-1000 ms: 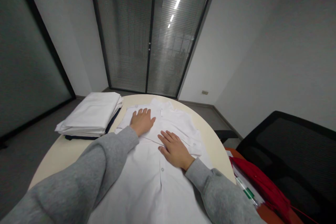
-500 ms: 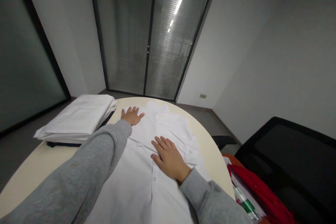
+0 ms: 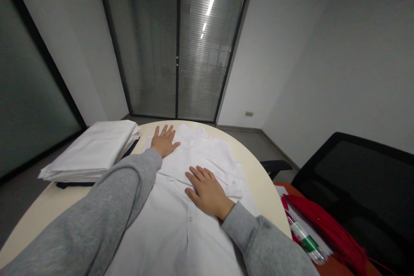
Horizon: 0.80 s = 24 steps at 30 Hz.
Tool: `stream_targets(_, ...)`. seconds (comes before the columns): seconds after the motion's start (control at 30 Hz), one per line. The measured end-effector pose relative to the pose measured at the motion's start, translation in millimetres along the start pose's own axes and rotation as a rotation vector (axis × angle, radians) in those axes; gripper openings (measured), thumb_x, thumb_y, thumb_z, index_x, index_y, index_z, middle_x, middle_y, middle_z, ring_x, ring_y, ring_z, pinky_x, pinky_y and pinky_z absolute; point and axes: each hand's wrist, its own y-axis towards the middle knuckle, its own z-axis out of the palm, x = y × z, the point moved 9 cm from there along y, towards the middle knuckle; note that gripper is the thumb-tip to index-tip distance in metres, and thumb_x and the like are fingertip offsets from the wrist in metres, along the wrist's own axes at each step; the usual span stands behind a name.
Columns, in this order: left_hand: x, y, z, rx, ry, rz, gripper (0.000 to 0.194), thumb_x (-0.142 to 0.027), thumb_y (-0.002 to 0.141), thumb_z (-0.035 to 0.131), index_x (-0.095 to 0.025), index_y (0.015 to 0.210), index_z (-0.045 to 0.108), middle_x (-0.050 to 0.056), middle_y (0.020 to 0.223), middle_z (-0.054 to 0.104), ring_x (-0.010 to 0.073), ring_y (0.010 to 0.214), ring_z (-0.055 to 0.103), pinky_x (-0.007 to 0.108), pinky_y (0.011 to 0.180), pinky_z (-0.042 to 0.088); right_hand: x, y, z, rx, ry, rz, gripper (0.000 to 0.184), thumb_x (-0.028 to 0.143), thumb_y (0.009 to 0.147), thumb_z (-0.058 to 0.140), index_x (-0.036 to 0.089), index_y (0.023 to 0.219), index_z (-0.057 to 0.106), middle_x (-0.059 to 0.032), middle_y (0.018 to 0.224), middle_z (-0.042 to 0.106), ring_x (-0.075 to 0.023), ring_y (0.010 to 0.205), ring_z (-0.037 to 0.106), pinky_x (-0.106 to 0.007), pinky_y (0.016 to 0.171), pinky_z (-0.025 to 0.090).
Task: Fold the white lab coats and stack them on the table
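A white button-up shirt (image 3: 174, 207) lies spread front side up over the round table, its collar toward the far edge. Its sleeves appear folded in across the front. My left hand (image 3: 164, 141) rests flat with fingers spread near the shirt's left shoulder. Lower down, my right hand (image 3: 207, 192) lies palm down on the shirt's middle, just right of the button line, fingers stretched out. Neither hand grips anything. Part of the shirt's lower left is hidden under my left forearm.
A stack of folded white cloth (image 3: 93, 148) sits on a dark item at the left of the cream table (image 3: 263, 181). To the right, a black mesh chair (image 3: 352, 189) carries a red fabric item (image 3: 326, 220) and a clear plastic bottle (image 3: 308, 241). Glass doors (image 3: 200, 73) stand beyond.
My left hand has shifted slightly away from me toward the collar, its fingers still spread. My right hand stays nearly in place. The camera view has tilted a little.
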Motion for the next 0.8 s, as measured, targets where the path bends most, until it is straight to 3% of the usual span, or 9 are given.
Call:
stream_targets(0.07, -15, 2, 2.1, 0.015, -0.065, 0.030, 0.082, -0.069, 0.100, 0.023, -0.020, 0.166, 0.028, 0.006, 0.175, 0.012, 0.0333, 0.162, 0.004, 0.062, 0.126, -0.003, 1, 0, -1, -0.001, 0.001, 0.000, 0.056, 0.048, 0.105, 0.047, 0.024, 0.156, 0.046, -0.0084, 0.166, 0.039, -0.0302, 0.154, 0.031, -0.050, 0.126, 0.022)
stream_targets(0.17, -22, 4, 21.5, 0.145, -0.204, -0.040, 0.086, -0.075, 0.098, 0.019, -0.024, 0.167, 0.025, 0.006, 0.174, 0.015, 0.0367, 0.161, 0.011, 0.065, 0.125, 0.009, 1, 0, -2, 0.004, 0.005, -0.001, 0.056, 0.048, 0.105, 0.048, 0.025, 0.156, 0.046, -0.0078, 0.166, 0.039, -0.0299, 0.154, 0.031, -0.050, 0.126, 0.022)
stream_targets(0.3, -21, 6, 35.1, 0.200, -0.242, -0.051, 0.091, -0.081, 0.094, 0.018, -0.027, 0.167, 0.024, 0.004, 0.175, 0.014, 0.0372, 0.161, 0.010, 0.066, 0.125, 0.008, 1, 0, -2, 0.016, 0.012, -0.001, 0.057, 0.048, 0.104, 0.047, 0.024, 0.156, 0.045, -0.0081, 0.167, 0.038, -0.0301, 0.154, 0.030, -0.050, 0.126, 0.021)
stream_targets(0.8, -19, 2, 30.4, 0.152, -0.258, -0.053, 0.085, -0.075, 0.097, 0.015, -0.027, 0.165, 0.030, 0.001, 0.174, 0.019, 0.0342, 0.160, 0.014, 0.064, 0.126, 0.010, 1, 0, -2, 0.010, 0.025, 0.005, 0.056, 0.047, 0.104, 0.048, 0.025, 0.155, 0.047, -0.0083, 0.166, 0.040, -0.0298, 0.154, 0.032, -0.050, 0.127, 0.022)
